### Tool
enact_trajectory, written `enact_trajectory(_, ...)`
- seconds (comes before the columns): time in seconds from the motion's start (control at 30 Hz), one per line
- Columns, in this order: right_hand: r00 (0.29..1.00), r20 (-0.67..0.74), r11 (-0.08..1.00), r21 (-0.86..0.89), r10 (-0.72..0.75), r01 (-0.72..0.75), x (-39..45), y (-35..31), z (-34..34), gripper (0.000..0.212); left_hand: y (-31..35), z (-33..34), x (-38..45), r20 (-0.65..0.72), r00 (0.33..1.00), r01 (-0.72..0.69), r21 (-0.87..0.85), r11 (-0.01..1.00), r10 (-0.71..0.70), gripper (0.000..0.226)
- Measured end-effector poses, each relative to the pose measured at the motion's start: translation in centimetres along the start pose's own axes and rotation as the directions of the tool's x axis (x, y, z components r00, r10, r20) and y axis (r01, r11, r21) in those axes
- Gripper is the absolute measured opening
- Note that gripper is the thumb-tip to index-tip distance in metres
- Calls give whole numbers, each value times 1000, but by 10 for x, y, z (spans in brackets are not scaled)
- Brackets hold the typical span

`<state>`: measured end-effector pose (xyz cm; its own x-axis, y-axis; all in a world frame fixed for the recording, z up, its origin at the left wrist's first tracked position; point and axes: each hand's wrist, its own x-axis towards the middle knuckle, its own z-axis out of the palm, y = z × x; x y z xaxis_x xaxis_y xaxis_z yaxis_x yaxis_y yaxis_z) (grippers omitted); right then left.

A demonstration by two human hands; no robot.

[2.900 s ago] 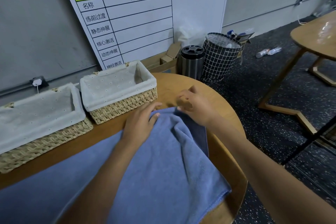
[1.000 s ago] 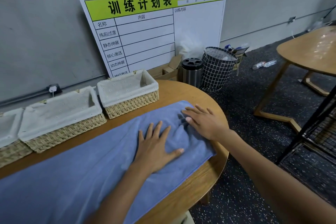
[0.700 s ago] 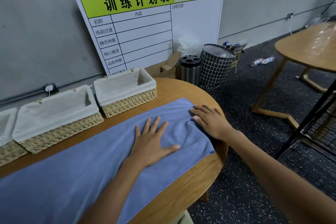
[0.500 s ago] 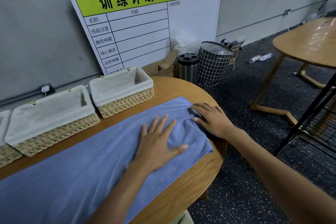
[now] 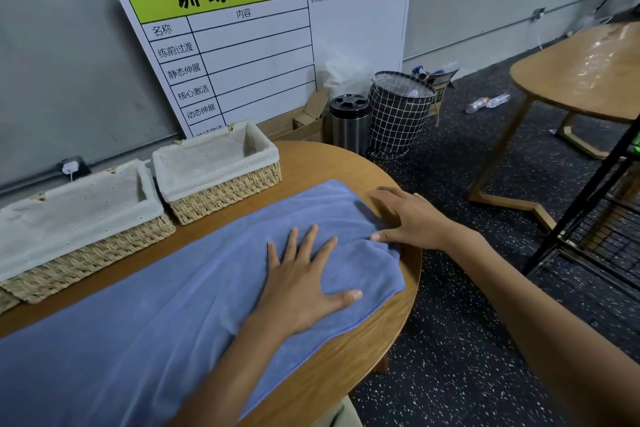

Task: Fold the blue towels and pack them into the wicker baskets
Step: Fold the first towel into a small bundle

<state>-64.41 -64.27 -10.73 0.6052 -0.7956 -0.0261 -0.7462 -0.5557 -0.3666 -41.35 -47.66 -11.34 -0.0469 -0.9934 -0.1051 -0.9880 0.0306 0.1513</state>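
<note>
A blue towel (image 5: 156, 315) lies as a long folded strip across the wooden table (image 5: 346, 166). My left hand (image 5: 301, 284) presses flat on its right part, fingers spread. My right hand (image 5: 412, 218) rests on the towel's right end, fingers straight and the thumb on the cloth. Behind the towel stand two wicker baskets with white liners, one (image 5: 221, 191) near the middle and one (image 5: 69, 253) to its left. Both look empty.
A large training-plan board (image 5: 270, 45) leans on the wall behind the baskets. A steel bin (image 5: 349, 125) and a checked fabric bin (image 5: 398, 114) stand on the floor past the table edge. A second wooden table (image 5: 588, 69) and a black rack (image 5: 595, 211) are at right.
Since 2.9 s ago the towel end has been folded over and laid flat. In the last second both hands have slid a little to the right along the towel.
</note>
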Motion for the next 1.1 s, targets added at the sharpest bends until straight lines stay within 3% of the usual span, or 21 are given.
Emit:
enact_trajectory(0.17, 1000, -15, 1000, 10, -7, 7, 2, 6, -1, 116, -3, -1, 5, -1, 1000, 7, 4, 1000, -7, 106)
enact_trajectory(0.33, 998, -54, 1000, -13, 11, -11, 3, 8, -17, 110, -7, -3, 11, 1, 1000, 20, -13, 1000, -20, 110)
enact_trajectory(0.5, 992, 113, 998, -36, -55, 60, -5, 7, -13, 120, -8, -2, 10, 0, 1000, 15, -15, 1000, -15, 110)
enact_trajectory(0.93, 981, 189, 998, -44, -45, 54, -12, 13, -27, 121, 8, -3, 3, -16, 1000, 9, -46, 999, -10, 104)
enact_trajectory(1.1, 993, 116, 998, -49, -21, 27, -17, 16, -30, 115, 8, -1, 4, 18, 1000, -2, 4, 1000, 2, 103)
